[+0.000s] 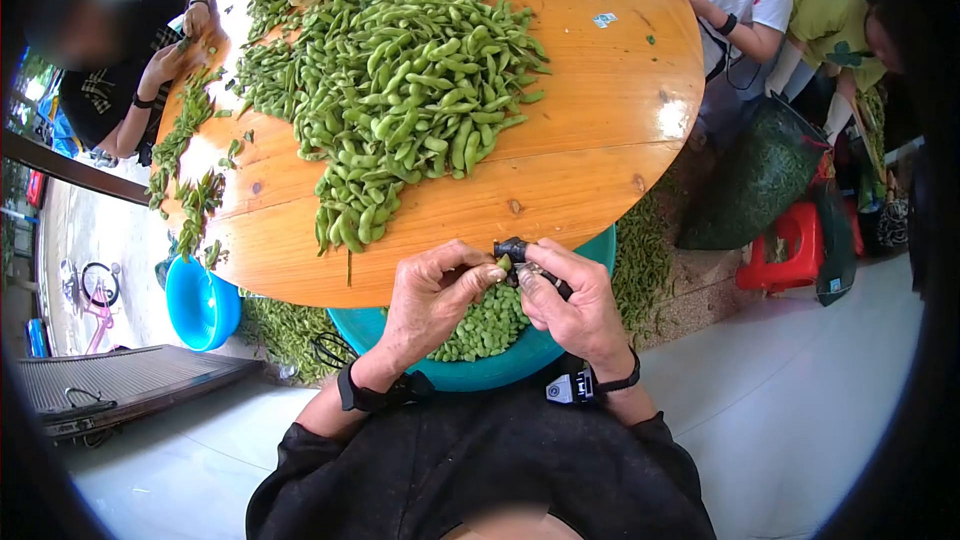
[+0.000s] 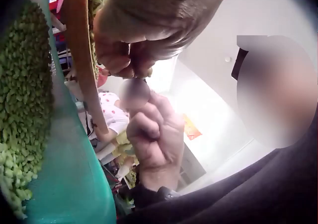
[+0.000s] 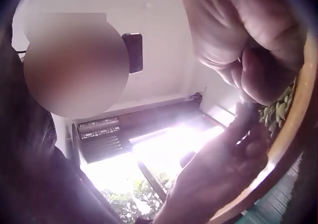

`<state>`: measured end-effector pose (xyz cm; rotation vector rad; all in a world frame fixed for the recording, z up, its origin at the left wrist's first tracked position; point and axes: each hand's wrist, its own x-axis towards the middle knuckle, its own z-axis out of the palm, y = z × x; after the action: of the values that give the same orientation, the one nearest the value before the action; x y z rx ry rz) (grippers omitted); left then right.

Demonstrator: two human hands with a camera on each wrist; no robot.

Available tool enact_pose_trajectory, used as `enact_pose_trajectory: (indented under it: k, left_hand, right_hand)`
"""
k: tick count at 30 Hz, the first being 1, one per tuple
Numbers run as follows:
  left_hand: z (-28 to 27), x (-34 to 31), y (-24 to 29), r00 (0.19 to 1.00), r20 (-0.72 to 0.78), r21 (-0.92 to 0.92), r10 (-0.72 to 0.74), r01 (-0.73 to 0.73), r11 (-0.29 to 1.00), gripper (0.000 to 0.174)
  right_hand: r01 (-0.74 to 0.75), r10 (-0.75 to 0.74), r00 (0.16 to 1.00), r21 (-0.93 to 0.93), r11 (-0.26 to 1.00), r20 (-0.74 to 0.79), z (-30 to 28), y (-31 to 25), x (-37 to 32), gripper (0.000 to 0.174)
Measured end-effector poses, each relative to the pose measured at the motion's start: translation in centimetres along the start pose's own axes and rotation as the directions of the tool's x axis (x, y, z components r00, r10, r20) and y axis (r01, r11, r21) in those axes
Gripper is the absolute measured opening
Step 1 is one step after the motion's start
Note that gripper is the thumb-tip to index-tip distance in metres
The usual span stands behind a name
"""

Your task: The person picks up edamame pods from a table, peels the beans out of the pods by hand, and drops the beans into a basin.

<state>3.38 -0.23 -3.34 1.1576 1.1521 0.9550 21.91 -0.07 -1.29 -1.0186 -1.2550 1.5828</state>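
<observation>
Over a teal basin (image 1: 567,340) of shelled green beans (image 1: 482,328), both hands meet at the table's near edge. The left hand (image 1: 432,298) pinches a green pod (image 1: 505,264) between thumb and fingers. Curled round a small black tool (image 1: 511,249) is the right hand (image 1: 575,302), its tip touching or close to the pod. In the left wrist view the left hand (image 2: 159,20) is at the top and the right hand (image 2: 158,134) below. The right wrist view has the right hand (image 3: 248,40) above the left hand (image 3: 213,169); the pod is hard to make out there.
A big heap of pods (image 1: 400,90) covers much of the round wooden table (image 1: 590,90). People sit or stand at the left and upper right. A blue basin (image 1: 203,305) is at left, a red stool (image 1: 785,248) at right, and pods or husks (image 1: 290,337) lie on the floor.
</observation>
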Motion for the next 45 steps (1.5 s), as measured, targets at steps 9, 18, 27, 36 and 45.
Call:
enact_pose_trajectory:
  k: [9,18,27,36,45]
  left_hand:
    - [1.0,0.4,-0.7,0.978,-0.11,0.194,0.175,-0.151,0.969,0.011]
    - [0.8,0.3,-0.7,0.996,-0.079,-0.038,0.033,-0.036,0.999,0.016]
    - [0.1,0.1,-0.4,0.951,0.254,-0.637,-0.174,0.3,0.71,0.016]
    - [-0.3,-2.6,-0.4,0.883,0.174,0.667,0.436,-0.431,0.607,0.021]
    - [-0.9,-2.7,-0.6,0.986,0.088,0.287,0.14,-0.16,0.944,0.011]
  right_hand:
    - [-0.013,0.014,1.0,0.048,0.999,-0.01,-0.2,0.8,0.5,0.024]
    - [0.002,-0.005,1.0,0.12,0.993,0.026,-0.6,0.7,0.5,0.022]
    - [0.286,-0.285,0.958,-0.199,0.937,0.035,-0.4,2.1,0.7,0.021]
    - [0.334,-0.353,0.931,-0.623,0.707,0.098,-1.7,0.7,-0.2,0.029]
    - [0.38,-0.333,0.925,-0.48,0.79,0.184,0.8,2.5,-0.2,0.032]
